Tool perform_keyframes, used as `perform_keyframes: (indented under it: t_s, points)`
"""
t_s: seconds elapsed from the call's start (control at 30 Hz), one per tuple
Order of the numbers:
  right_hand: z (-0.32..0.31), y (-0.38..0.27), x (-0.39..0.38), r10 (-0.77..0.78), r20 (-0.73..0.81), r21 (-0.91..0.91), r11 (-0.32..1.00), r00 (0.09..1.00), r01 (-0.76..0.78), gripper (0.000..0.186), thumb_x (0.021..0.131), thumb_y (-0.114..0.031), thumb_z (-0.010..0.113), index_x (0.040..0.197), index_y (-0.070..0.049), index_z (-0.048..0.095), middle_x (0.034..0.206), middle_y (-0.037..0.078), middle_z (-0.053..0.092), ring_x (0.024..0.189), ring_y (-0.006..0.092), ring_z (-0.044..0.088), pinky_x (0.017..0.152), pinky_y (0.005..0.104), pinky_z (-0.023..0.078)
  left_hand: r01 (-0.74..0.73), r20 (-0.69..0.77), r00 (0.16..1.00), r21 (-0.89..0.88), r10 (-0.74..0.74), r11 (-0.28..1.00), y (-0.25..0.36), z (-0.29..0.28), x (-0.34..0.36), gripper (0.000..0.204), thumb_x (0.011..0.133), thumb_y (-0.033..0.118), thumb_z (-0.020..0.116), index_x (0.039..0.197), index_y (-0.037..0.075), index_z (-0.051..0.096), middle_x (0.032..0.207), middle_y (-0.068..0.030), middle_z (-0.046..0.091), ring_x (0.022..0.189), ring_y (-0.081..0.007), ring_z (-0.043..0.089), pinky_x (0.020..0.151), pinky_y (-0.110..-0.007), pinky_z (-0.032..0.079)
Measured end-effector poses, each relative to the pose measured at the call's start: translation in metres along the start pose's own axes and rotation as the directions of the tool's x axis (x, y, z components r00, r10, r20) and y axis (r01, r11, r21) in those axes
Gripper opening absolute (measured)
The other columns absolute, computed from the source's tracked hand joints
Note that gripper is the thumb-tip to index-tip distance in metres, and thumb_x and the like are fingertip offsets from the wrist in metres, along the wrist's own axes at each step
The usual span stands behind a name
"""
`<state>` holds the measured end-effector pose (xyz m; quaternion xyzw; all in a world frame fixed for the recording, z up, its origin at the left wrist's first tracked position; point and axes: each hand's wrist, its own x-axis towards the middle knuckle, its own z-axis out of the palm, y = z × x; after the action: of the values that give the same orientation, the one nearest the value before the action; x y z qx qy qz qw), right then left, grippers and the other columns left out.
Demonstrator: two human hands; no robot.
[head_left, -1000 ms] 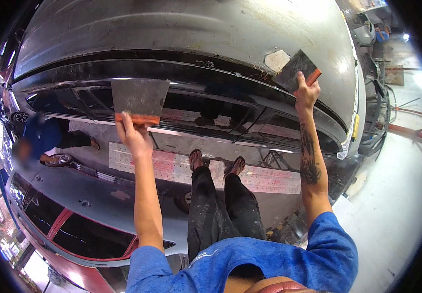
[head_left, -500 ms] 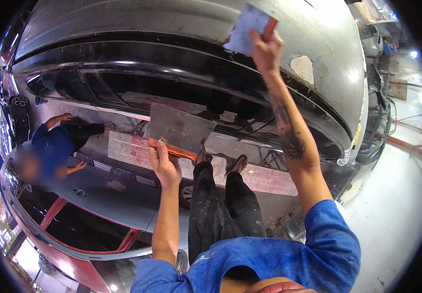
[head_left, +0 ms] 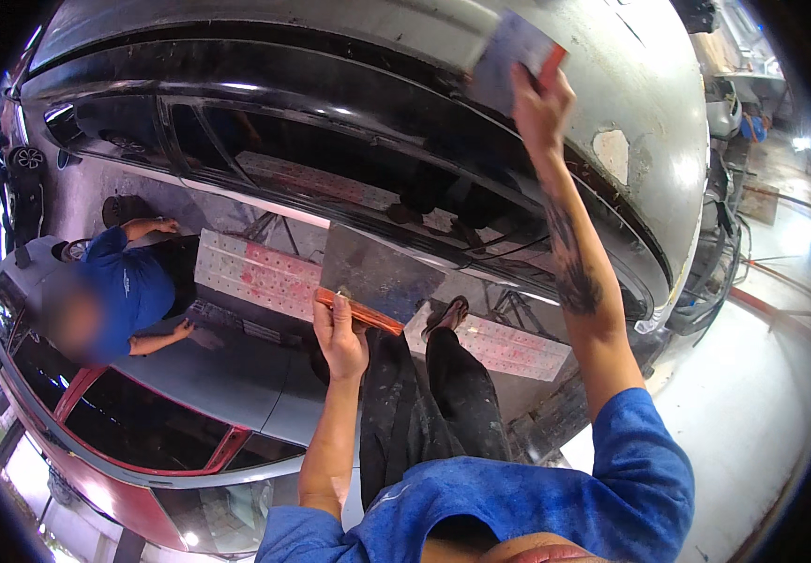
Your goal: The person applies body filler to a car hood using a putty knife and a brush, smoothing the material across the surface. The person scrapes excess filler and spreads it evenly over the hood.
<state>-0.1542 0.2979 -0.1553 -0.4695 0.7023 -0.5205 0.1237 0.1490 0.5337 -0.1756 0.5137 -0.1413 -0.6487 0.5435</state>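
My right hand point(head_left: 544, 117) is raised over the grey roof of the car point(head_left: 612, 47) in front of me, closed on a spreader point(head_left: 508, 70) with a flat, broad blade and a red handle. The blade is slightly blurred and lies at the roof's near edge; whether it touches cannot be told. Lower down, my left hand point(head_left: 341, 345) grips the orange handle of a wider spreader point(head_left: 377, 267), thumb on top. Its grey, smeared blade points away from me, in front of the car's dark side. A pale patch point(head_left: 612, 153) shows on the roof beside my right wrist.
I stand on a perforated plank point(head_left: 508, 345) with red stains. Behind me to the left is a second car point(head_left: 227, 385), grey and red. A co-worker in a blue shirt point(head_left: 138, 291) is beside it. Loose car parts point(head_left: 720, 216) lie at the right.
My view has shifted, so the roof and both hands appear farther right. My left hand with its spreader has moved right over the plank. The co-worker has moved right along the second car.
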Motion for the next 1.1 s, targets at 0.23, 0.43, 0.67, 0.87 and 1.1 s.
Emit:
perform_keyframes:
  t_s: [0.23, 0.43, 0.67, 0.87, 1.1]
  points:
    - [0.026, -0.017, 0.020, -0.002, 0.077, 0.024, 1.000, 0.997, 0.001, 0.023, 0.084, -0.016, 0.068, 0.098, 0.002, 0.067, 0.078, 0.005, 0.067, 0.072, 0.0111, 0.060, 0.063, 0.0296, 0.048, 0.001, 0.041, 0.999, -0.041, 0.000, 0.999, -0.010, -0.008, -0.006, 0.020, 0.101, 0.021, 0.049, 0.117, 0.009, 0.049, 0.098, 0.0007, 0.055, 0.083, -0.0076, 0.056, 0.068, -0.024, 0.050]
    - [-0.012, -0.001, 0.005, 0.072, 0.029, 0.077, 0.994, 0.997, -0.074, 0.022, 0.083, -0.015, 0.069, 0.097, 0.002, 0.069, 0.074, 0.003, 0.065, 0.060, 0.0126, 0.058, 0.057, 0.0315, 0.048, -0.008, -0.010, 1.000, -0.096, 0.007, 0.995, -0.016, -0.016, -0.002, 0.011, 0.102, 0.018, 0.049, 0.109, 0.010, 0.049, 0.091, 0.0031, 0.051, 0.077, -0.0053, 0.051, 0.065, -0.022, 0.046]
    - [0.121, -0.034, 0.035, -0.138, 0.060, 0.021, 0.990, 0.989, 0.137, 0.016, 0.080, -0.016, 0.069, 0.084, 0.000, 0.065, 0.064, 0.002, 0.059, 0.060, 0.0093, 0.054, 0.051, 0.0305, 0.043, 0.015, -0.090, 0.996, -0.124, -0.026, 0.992, -0.008, -0.013, -0.013, 0.008, 0.101, 0.019, 0.052, 0.100, 0.011, 0.048, 0.081, 0.0064, 0.044, 0.068, -0.0027, 0.041, 0.059, -0.020, 0.037]
    - [0.226, -0.076, 0.055, -0.335, 0.039, -0.037, 0.941, 0.941, 0.337, 0.019, 0.079, -0.008, 0.056, 0.092, 0.005, 0.060, 0.079, 0.031, 0.059, 0.075, 0.0446, 0.063, 0.065, 0.0482, 0.047, -0.021, -0.108, 0.994, -0.231, -0.004, 0.973, -0.011, -0.019, -0.016, 0.010, 0.101, 0.017, 0.051, 0.108, 0.011, 0.051, 0.085, 0.0065, 0.050, 0.072, -0.0030, 0.050, 0.062, -0.021, 0.041]
    - [0.158, -0.076, 0.034, -0.019, 0.121, 0.146, 0.989, 0.992, 0.001, 0.016, 0.080, -0.013, 0.067, 0.091, -0.001, 0.068, 0.070, 0.000, 0.062, 0.060, 0.0081, 0.055, 0.053, 0.0258, 0.045, -0.075, -0.070, 0.996, -0.346, 0.055, 0.935, -0.006, -0.029, -0.015, 0.016, 0.101, 0.019, 0.052, 0.113, 0.009, 0.051, 0.090, 0.0050, 0.052, 0.077, -0.0048, 0.050, 0.068, -0.023, 0.043]
